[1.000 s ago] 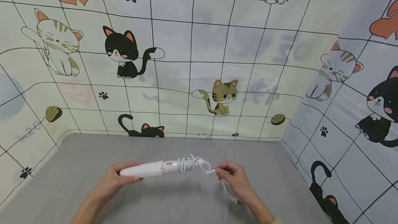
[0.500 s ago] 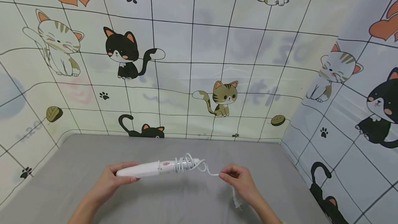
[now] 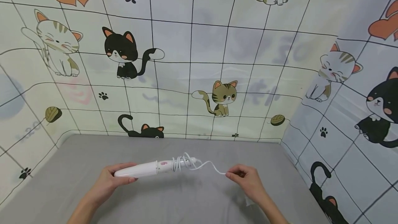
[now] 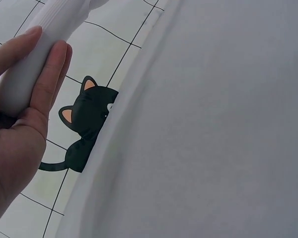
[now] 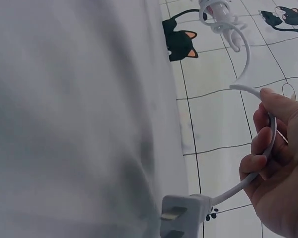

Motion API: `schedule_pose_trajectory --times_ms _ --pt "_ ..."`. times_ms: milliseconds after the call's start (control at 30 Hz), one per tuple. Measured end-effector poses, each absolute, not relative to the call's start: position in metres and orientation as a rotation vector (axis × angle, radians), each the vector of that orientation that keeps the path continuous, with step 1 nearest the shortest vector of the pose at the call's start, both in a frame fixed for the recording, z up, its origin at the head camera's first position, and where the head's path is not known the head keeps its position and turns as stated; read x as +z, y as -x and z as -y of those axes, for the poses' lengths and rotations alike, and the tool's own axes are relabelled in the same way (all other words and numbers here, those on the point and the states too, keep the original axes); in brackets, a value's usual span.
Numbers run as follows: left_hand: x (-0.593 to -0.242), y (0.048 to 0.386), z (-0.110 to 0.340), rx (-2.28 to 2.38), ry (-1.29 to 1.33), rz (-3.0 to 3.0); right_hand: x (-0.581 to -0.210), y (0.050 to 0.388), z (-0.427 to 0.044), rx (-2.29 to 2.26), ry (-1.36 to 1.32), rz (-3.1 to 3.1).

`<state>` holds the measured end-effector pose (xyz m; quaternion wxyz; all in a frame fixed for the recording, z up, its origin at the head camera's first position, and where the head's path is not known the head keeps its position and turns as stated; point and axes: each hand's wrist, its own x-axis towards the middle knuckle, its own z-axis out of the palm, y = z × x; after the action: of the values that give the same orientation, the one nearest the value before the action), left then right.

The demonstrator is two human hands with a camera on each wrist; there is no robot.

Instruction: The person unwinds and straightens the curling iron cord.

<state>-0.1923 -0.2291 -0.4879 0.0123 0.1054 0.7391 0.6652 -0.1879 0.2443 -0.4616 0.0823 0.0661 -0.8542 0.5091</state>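
Observation:
A white wand-shaped corded appliance (image 3: 146,169), long and smooth with a small pink mark, is held above the grey surface. My left hand (image 3: 104,184) grips its thick left end between thumb and fingers. White power cord (image 3: 214,166) is looped around the narrower right part. To the right, my right hand (image 3: 248,184) pinches the cord between thumb and index finger, with a slack curve between. In the right wrist view the cord (image 5: 246,54) crosses the palm under curled fingers. Below that hand hangs a white plug (image 5: 181,215) with flat prongs, mostly hidden in the head view.
Grey cloth (image 3: 174,206) covers the flat surface under both hands. White sheets printed with cats and grid lines (image 3: 174,44) stand behind it and along both sides.
My right hand has moved right and slightly down, drawing out more cord, so the free stretch is longer. The left hand and appliance have shifted slightly left.

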Motion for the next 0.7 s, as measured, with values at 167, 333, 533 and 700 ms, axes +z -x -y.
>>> schedule_pose_trajectory --times_ms 167,333,533,700 --pt "-0.489 0.193 0.229 2.043 -0.278 -2.340 -0.464 0.189 -0.251 1.403 -0.229 2.619" --pt "-0.488 0.193 0.229 2.019 -0.243 -2.366 -0.466 0.190 -0.255 1.311 -0.323 2.700" --pt "-0.488 0.193 0.229 2.016 -0.228 -2.371 -0.470 0.192 -0.255 1.258 -0.518 2.737" --pt "-0.487 0.194 0.229 1.990 -0.196 -2.369 -0.473 0.194 -0.253 1.206 -0.561 2.786"
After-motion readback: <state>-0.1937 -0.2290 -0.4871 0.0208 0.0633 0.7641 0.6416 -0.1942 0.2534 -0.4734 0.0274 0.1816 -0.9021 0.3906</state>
